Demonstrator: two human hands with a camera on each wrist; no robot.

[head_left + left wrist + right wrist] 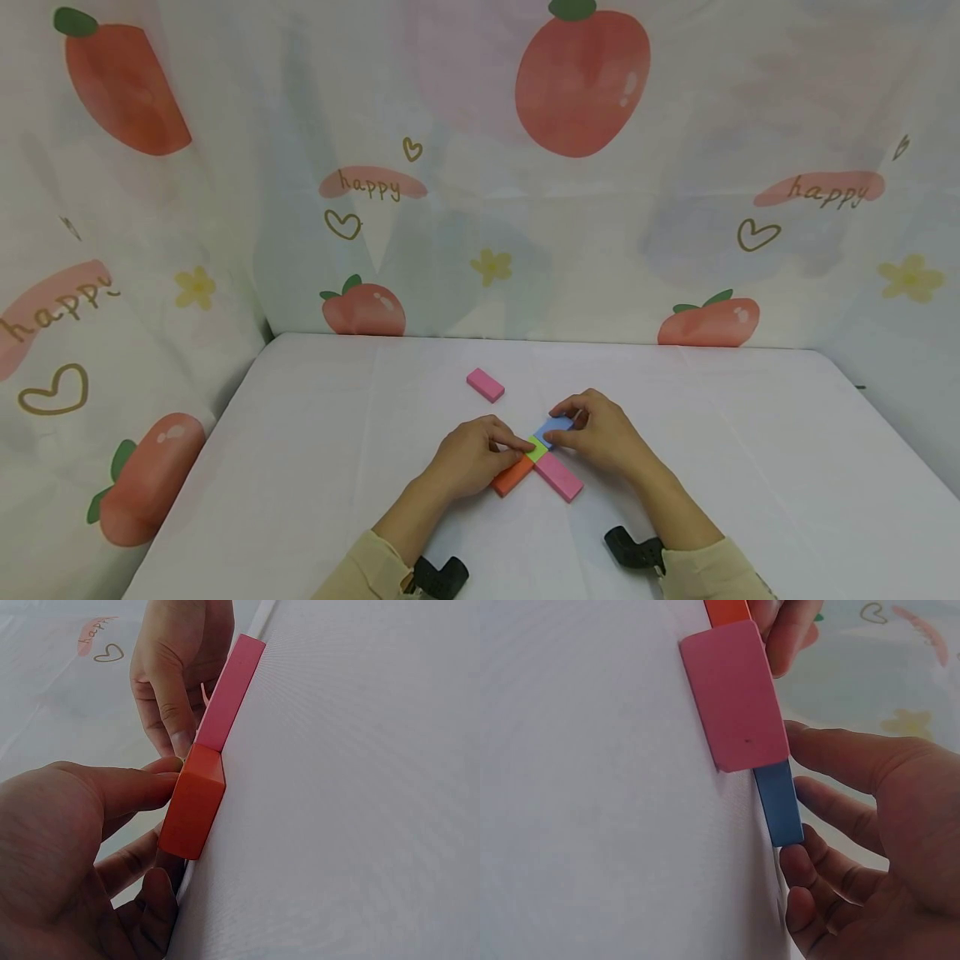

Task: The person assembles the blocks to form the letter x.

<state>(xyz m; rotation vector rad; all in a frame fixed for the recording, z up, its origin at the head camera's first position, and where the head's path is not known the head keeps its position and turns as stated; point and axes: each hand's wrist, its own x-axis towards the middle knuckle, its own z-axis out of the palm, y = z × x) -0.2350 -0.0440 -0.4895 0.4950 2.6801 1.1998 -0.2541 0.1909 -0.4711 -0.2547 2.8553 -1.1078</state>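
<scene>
Four flat coloured blocks meet on the white tabletop: an orange block (511,481), a small yellow-green block (537,451), a pink block (560,478) and a blue block (555,427). From the left, my left hand (472,457) rests its index fingertip on the yellow-green block, and its thumb touches the orange one. My right hand (606,429) pinches the blue block, thumb on the near side and fingers at its far end. In the left wrist view, the orange block (193,802) hides some left fingertips. The pink block (739,697) partly covers the blue one in the right wrist view.
Another pink block (485,385) lies alone farther back on the white table (300,467). A printed cloth (465,217) with fruit pictures hangs behind and to the sides. Black wrist-worn devices (633,550) sit at both sleeves.
</scene>
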